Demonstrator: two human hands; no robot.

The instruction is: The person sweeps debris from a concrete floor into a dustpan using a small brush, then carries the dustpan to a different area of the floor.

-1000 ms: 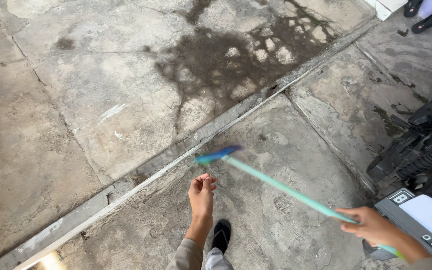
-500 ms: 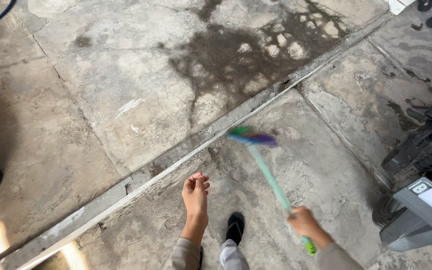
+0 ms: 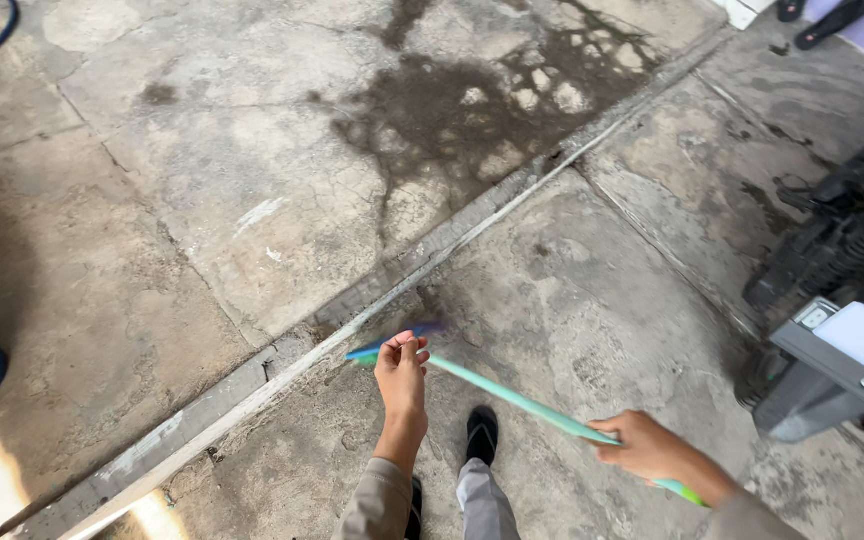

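Over cracked, stained concrete floor, right hand grips a slim turquoise broom; left hand hangs loosely curled, empty.

My broom has a mint-green stick and blue bristles, my sandal is black, and the grey concrete carries a dark branching stain.

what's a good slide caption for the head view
Right hand grips a teal broom over cracked concrete floor; left hand loosely curled, empty.
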